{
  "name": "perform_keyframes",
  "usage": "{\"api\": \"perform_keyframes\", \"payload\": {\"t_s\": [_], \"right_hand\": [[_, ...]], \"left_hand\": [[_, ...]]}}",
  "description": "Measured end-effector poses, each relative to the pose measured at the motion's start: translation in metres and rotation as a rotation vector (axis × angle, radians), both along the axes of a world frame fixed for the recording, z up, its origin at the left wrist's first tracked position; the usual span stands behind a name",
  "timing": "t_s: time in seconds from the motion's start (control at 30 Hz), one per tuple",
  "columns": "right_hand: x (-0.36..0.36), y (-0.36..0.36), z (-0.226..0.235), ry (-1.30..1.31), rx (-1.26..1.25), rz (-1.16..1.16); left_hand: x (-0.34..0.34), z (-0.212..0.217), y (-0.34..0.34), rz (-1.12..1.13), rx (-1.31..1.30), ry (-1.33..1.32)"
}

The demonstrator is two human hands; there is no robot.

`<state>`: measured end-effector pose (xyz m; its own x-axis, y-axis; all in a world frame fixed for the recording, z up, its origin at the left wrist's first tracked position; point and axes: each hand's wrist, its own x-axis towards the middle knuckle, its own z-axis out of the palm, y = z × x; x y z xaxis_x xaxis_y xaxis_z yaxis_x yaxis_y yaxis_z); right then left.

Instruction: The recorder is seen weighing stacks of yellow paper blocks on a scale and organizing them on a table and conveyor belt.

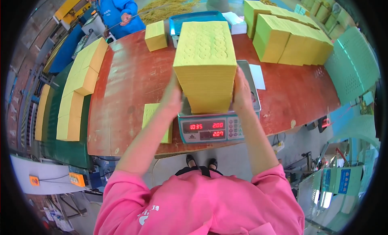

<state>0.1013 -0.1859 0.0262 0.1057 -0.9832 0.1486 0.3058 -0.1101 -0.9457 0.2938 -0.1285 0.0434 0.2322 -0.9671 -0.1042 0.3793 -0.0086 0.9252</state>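
Note:
A tall stack of yellow joss paper (205, 81), stamped on top with rows of coin-like rings, stands upright over the pan of a digital scale (186, 137). The scale's red display is lit. My left hand (173, 94) presses against the stack's left side, its fingers partly hidden behind the paper. On the opposite side my right hand (242, 91) grips the stack with its palm turned inward. Whether the stack's full weight rests on the pan, I cannot tell. Beside my left forearm lies a lower yellow paper stack (151, 110), partly covered by the arm.
Several yellow paper blocks (279, 41) stand at the back right of the red table (125, 89). Another block (156, 36) sits near a blue tray scale (178, 23). More blocks (76, 89) line a green conveyor at left. A person in blue (117, 10) works beyond the table.

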Motion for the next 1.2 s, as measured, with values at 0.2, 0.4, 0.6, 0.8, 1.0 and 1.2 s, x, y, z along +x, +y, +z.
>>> {"api": "perform_keyframes", "payload": {"t_s": [0.2,0.4,0.6,0.8,1.0,1.2], "right_hand": [[0.002,-0.035,-0.018,-0.199,0.395,0.098],[0.0,-0.055,-0.024,-0.203,0.293,0.134],[-0.023,0.029,0.027,-0.047,-0.198,-0.248],[-0.044,0.125,0.091,-0.212,-0.743,0.189],[0.028,0.187,0.104,-0.077,-1.219,0.656],[0.059,0.234,0.116,-0.108,-1.338,0.648]], "left_hand": [[-0.033,-0.023,-0.04,0.028,-0.063,0.213],[-0.026,-0.027,-0.051,-0.038,-0.112,0.2],[-0.03,-0.002,0.043,0.226,-0.132,-0.123],[-0.104,-0.03,0.152,-0.364,0.159,-0.022],[-0.167,-0.016,0.157,-0.007,-0.663,-0.132],[-0.156,-0.014,0.18,-0.081,-0.602,-0.09]]}}
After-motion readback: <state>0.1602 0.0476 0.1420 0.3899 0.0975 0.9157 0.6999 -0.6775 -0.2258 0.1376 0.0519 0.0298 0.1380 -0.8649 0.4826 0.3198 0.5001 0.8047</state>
